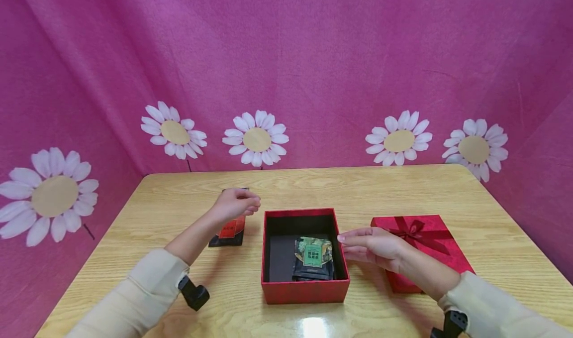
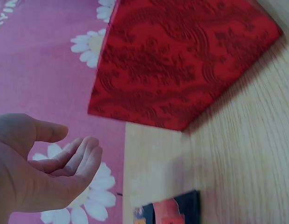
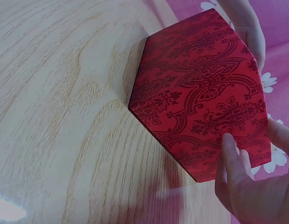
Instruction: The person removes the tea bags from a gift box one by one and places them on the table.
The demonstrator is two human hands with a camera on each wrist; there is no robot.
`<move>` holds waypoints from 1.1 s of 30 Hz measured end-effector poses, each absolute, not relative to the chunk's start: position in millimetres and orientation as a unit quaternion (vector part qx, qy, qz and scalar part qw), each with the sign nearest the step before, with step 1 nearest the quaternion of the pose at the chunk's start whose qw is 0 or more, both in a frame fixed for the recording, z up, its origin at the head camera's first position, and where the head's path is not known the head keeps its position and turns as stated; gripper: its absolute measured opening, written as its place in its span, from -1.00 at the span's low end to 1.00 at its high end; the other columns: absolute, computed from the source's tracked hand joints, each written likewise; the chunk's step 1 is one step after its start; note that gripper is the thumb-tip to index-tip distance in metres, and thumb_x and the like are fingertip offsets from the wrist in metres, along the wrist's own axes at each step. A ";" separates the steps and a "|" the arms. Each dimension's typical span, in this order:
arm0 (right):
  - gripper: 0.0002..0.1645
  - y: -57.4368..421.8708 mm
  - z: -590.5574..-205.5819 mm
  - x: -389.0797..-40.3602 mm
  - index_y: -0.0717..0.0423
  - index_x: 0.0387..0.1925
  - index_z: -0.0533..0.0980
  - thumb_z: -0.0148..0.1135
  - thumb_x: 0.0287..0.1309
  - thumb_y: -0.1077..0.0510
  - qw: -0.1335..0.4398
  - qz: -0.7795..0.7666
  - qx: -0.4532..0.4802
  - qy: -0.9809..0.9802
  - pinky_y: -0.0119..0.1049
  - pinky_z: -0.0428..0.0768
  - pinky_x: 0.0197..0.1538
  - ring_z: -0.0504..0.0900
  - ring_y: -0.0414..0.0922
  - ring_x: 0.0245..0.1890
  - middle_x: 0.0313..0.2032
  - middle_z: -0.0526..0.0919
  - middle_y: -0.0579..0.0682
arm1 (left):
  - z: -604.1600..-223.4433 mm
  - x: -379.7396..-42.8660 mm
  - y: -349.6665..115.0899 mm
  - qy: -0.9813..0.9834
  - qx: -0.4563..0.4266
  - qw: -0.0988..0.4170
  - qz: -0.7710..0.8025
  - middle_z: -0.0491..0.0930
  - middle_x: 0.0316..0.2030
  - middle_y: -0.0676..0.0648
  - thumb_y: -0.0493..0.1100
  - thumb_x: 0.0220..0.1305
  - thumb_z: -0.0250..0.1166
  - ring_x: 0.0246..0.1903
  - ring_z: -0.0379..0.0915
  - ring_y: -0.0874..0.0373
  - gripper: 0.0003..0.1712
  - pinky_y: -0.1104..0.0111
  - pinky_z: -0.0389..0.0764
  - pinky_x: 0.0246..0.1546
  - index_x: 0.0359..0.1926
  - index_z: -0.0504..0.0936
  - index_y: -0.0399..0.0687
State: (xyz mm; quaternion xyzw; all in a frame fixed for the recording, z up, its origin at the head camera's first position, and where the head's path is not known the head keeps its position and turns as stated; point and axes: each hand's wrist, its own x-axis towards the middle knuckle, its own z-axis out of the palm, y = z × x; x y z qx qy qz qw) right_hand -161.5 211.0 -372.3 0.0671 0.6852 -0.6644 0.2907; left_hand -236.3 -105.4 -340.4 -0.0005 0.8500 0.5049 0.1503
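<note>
A red box [image 1: 306, 293] with a dark interior stands open-topped on the table. Inside, toward its right side, lies a green-and-black packet [image 1: 313, 258] with a green label; something dark shows under its lower edge. My right hand [image 1: 373, 248] is at the box's right wall, and its fingertips touch the patterned red side in the right wrist view. Left of the box, my left hand [image 1: 236, 203] hovers with fingers loosely bent and nothing in them. Beneath it on the table is a black packet with a red-orange label [image 1: 230, 231], partly hidden by the hand.
To the right lies a red lid [image 1: 436, 243] with a dark red ribbon bow, partly covered by my right forearm. The wooden table [image 1: 313, 188] meets a pink cloth [image 1: 313, 79] with white flowers at the back and sides.
</note>
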 end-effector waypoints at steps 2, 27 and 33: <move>-0.30 210.9 -372.6 -161.5 0.42 0.23 0.32 0.24 0.22 0.04 0.291 -0.666 0.065 0.684 -0.24 0.66 0.06 0.74 -0.14 -0.14 -0.11 0.74 0.03 | -336.4 -234.2 -101.2 0.846 0.005 0.152 0.511 0.60 0.03 -0.32 -0.16 0.36 0.16 0.05 0.57 -0.11 -0.60 0.21 0.60 0.13 0.10 0.52 -0.35; -0.31 211.1 -372.3 -161.8 0.38 0.23 0.34 0.25 0.22 0.02 0.297 -0.665 0.073 0.681 -0.25 0.66 0.06 0.74 -0.15 -0.13 -0.11 0.74 0.01 | -311.1 -203.5 -45.6 0.815 0.036 0.206 0.541 0.64 -0.01 -0.25 -0.17 0.37 0.15 0.02 0.61 -0.06 -0.67 0.21 0.59 0.13 0.06 0.56 -0.27; -0.30 211.1 -372.7 -162.0 0.41 0.24 0.32 0.25 0.22 0.03 0.297 -0.667 0.070 0.680 -0.25 0.66 0.05 0.73 -0.16 -0.14 -0.11 0.73 0.00 | -316.2 -195.4 -31.5 0.818 0.018 0.245 0.520 0.64 -0.01 -0.24 -0.18 0.36 0.15 0.04 0.60 -0.05 -0.71 0.23 0.59 0.13 0.01 0.58 -0.25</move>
